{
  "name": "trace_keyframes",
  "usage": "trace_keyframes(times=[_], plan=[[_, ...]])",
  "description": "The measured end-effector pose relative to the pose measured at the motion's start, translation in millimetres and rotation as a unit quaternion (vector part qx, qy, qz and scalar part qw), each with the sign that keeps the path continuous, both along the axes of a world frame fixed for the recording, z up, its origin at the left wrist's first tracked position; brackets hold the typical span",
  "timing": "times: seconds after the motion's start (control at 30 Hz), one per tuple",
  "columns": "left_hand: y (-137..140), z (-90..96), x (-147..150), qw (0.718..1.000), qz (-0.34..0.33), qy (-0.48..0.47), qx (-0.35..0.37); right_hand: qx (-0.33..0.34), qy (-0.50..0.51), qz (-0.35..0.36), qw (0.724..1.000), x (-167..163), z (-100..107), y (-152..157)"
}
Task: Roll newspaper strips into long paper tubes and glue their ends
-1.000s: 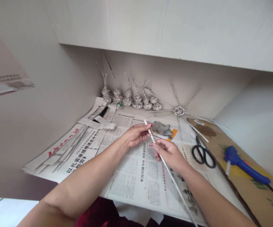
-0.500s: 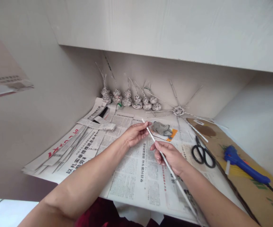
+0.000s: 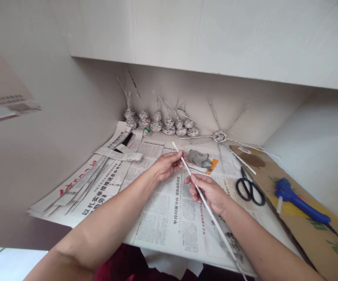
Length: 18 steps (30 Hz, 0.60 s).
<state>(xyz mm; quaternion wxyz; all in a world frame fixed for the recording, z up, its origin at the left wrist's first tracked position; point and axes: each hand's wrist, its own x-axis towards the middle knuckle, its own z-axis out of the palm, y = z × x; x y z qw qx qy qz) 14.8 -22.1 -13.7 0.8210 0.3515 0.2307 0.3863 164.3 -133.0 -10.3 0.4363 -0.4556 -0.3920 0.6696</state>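
Observation:
A long, thin rolled paper tube slants from the middle of the table toward my body. My left hand pinches it a little below its upper end, which sticks out past the fingertips. Lower down, my right hand is closed round the same tube with thumb and fingers. Both hands hover over newspaper sheets spread on the table. Just beyond them lies a grey crumpled lump, partly on an orange-and-white printed piece; what the lump is I cannot tell.
Several woven paper gourds line the back wall. A star-shaped weave of paper tubes is right of them. Black scissors lie near a blue glue gun on cardboard. Newspaper strips are stacked on the left.
The paper tube has slid up through the fingers, so more of its upper end shows beyond my left hand. Both hands stay almost in place; the view shifts slightly.

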Motion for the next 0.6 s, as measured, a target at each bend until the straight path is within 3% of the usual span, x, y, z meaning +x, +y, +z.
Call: trace_keyframes(times=[0.17, 0.33, 0.47, 0.6], plan=[[-3.6, -1.5, -0.7, 0.998, -0.05, 0.024, 0.014, 0.012, 0.016, -0.005, 1.0, 1.7, -2.4, 2.1], [-3.9, -2.3, 0.6, 0.999, -0.029, 0.032, 0.009, 0.005, 0.011, 0.009, 1.0, 5.1, -5.2, 4.6], [2.5, -1.7, -0.8, 0.999, 0.035, 0.02, -0.016, -0.016, -0.008, 0.044, 0.999, 9.9, -3.0, 5.2], [16.3, -2.9, -6.0, 0.986, 0.16, -0.025, -0.038, -0.012, -0.064, 0.09, 0.994, 17.1, 2.9, 3.5]])
